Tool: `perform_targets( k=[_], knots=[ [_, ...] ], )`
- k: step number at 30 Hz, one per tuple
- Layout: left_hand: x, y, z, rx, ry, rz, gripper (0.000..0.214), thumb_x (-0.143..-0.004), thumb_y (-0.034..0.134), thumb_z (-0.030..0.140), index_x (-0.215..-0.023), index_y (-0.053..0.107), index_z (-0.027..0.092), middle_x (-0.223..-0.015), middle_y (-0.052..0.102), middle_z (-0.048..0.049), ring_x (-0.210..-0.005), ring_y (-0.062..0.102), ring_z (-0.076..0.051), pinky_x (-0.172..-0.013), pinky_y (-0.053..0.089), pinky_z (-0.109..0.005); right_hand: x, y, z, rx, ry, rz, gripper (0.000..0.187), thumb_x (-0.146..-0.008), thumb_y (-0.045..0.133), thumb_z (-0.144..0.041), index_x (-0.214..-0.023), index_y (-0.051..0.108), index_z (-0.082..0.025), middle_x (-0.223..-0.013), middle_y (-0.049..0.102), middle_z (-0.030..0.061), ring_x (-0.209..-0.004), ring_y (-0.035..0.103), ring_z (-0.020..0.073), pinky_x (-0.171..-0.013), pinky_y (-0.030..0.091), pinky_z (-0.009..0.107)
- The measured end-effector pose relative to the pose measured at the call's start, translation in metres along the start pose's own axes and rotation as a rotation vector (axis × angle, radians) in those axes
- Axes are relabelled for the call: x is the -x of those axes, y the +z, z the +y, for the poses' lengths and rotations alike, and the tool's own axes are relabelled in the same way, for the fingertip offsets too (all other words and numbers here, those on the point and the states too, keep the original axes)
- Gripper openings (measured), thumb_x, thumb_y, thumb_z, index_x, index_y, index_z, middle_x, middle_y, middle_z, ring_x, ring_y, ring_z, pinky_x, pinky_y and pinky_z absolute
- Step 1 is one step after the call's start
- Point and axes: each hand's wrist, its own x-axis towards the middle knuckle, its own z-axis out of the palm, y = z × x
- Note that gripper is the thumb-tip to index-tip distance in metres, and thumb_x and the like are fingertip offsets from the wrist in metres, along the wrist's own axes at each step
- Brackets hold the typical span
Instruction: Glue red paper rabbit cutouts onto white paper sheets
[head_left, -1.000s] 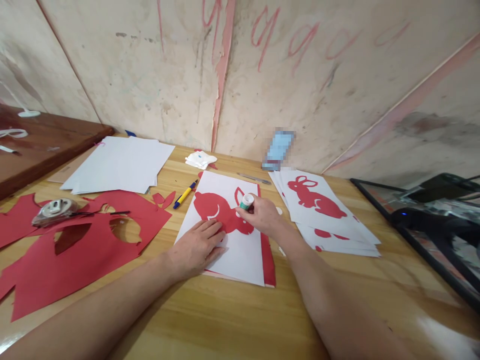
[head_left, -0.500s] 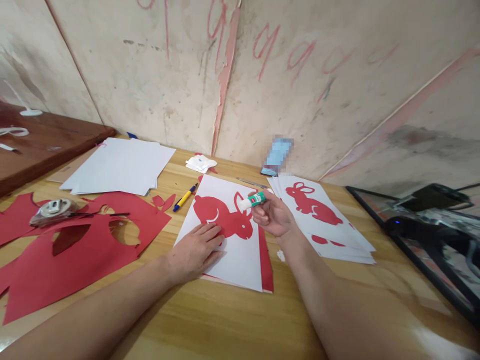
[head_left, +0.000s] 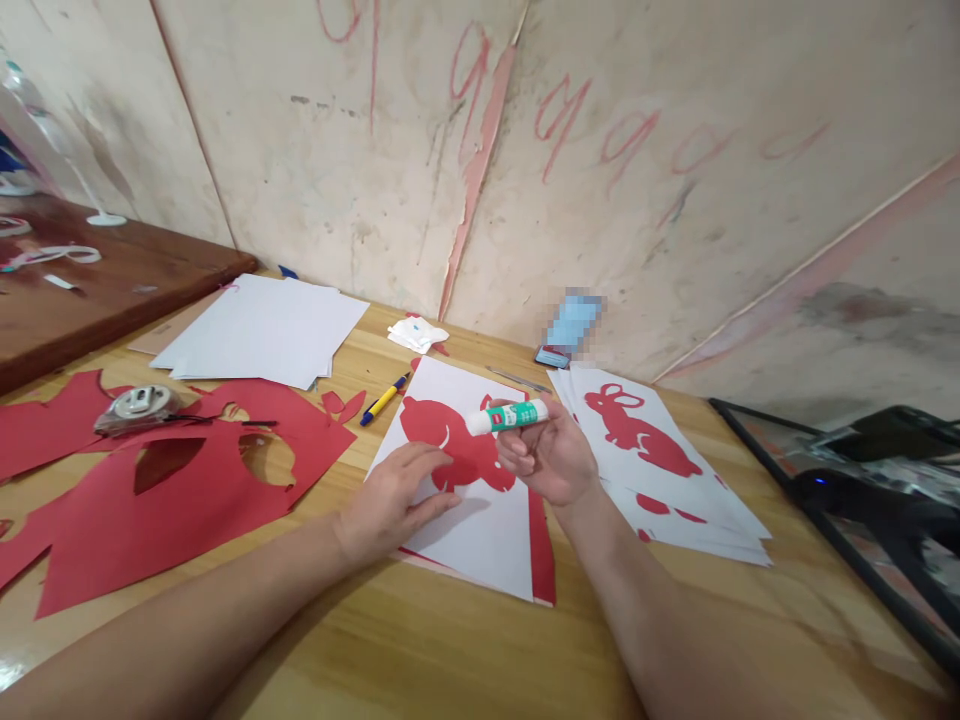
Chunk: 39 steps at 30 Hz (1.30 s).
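Observation:
My right hand [head_left: 551,455] is closed round a green and white glue stick [head_left: 510,415], held above the paper with its white end pointing left. Beneath it lies a red paper rabbit cutout [head_left: 472,455] on a white sheet [head_left: 480,550]; the glue stick and my hand hide its ears and part of its head. My left hand [head_left: 397,495] hovers or rests at the sheet's left side by the rabbit, thumb and fingers apart, holding nothing. Red paper [head_left: 543,550] shows under the sheet's right edge.
Cut red paper [head_left: 202,530] with a tape measure [head_left: 142,408] lies left. Behind are white sheets [head_left: 262,325], a yellow and blue pen [head_left: 384,400], a crumpled tissue [head_left: 418,333] and a phone [head_left: 570,325]. Another rabbit sheet [head_left: 712,510] and a black-framed object [head_left: 832,530] are right.
The glue stick has turned from slanting to nearly level and shifted slightly left over the rabbit. My left hand's fingers have lifted and parted from the thumb. The camera view has shifted.

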Motion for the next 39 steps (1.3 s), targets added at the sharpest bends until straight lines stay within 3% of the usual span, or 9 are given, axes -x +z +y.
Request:
perform_targets(
  k=[4, 6, 9, 15, 21, 39],
  knots=[
    [-0.005, -0.007, 0.012, 0.602, -0.359, 0.168, 0.040, -0.074, 0.080, 0.041, -0.102, 0.062, 0.018, -0.089, 0.068, -0.0048, -0.085, 0.065, -0.020, -0.079, 0.052, -0.034, 0.007, 0.027, 0.014, -0.046, 0.060, -0.126, 0.043, -0.086, 0.050, -0.057, -0.103, 0.066, -0.021, -0.056, 0.056, -0.0014, -0.042, 0.040, 0.0104, -0.045, 0.028, 0.024],
    [-0.007, -0.010, 0.018, 0.895, -0.404, 0.172, 0.042, -0.068, 0.084, 0.036, -0.099, 0.062, 0.018, -0.085, 0.069, -0.0033, -0.079, 0.065, -0.018, -0.075, 0.052, -0.032, 0.010, 0.038, 0.023, -0.085, 0.093, -0.191, 0.041, -0.084, 0.056, -0.056, -0.103, 0.065, -0.022, -0.063, 0.063, 0.0011, -0.046, 0.047, 0.0111, -0.048, 0.031, 0.024],
    [-0.009, -0.014, 0.024, 1.117, -0.360, 0.115, 0.032, -0.073, 0.082, 0.033, -0.094, 0.065, 0.016, -0.075, 0.070, -0.0031, -0.073, 0.066, -0.018, -0.074, 0.052, -0.033, 0.012, 0.048, 0.033, -0.096, 0.112, -0.235, 0.038, -0.081, 0.063, -0.054, -0.100, 0.064, -0.021, -0.073, 0.069, 0.0051, -0.055, 0.056, 0.0137, -0.051, 0.036, 0.024],
    [-0.010, -0.022, 0.023, 1.078, -0.419, 0.329, 0.022, -0.066, 0.087, 0.028, -0.078, 0.072, 0.016, -0.068, 0.069, 0.0007, -0.066, 0.062, -0.012, -0.069, 0.049, -0.024, 0.010, 0.048, 0.043, 0.172, -0.026, -0.112, 0.038, -0.083, 0.066, -0.054, -0.093, 0.062, -0.017, -0.072, 0.067, 0.0037, -0.055, 0.056, 0.0112, -0.052, 0.036, 0.023],
    [-0.012, -0.025, 0.023, 1.045, -0.446, 0.371, 0.020, -0.064, 0.087, 0.024, -0.077, 0.073, 0.018, -0.072, 0.072, 0.0015, -0.067, 0.062, -0.010, -0.068, 0.049, -0.022, 0.008, 0.042, 0.054, 0.439, -0.028, 0.008, 0.047, -0.087, 0.054, -0.065, -0.079, 0.054, -0.019, -0.058, 0.062, 0.0004, -0.044, 0.047, 0.0090, -0.044, 0.029, 0.022],
    [-0.009, -0.026, 0.022, 0.976, -0.371, 0.272, 0.021, -0.069, 0.085, 0.026, -0.078, 0.069, 0.016, -0.078, 0.071, 0.0002, -0.075, 0.064, -0.013, -0.077, 0.051, -0.027, 0.008, 0.045, 0.052, 0.291, 0.140, -0.073, 0.053, -0.084, 0.053, -0.069, -0.076, 0.058, -0.017, -0.042, 0.052, -0.0023, -0.034, 0.034, 0.0069, -0.036, 0.018, 0.021]
  ],
)
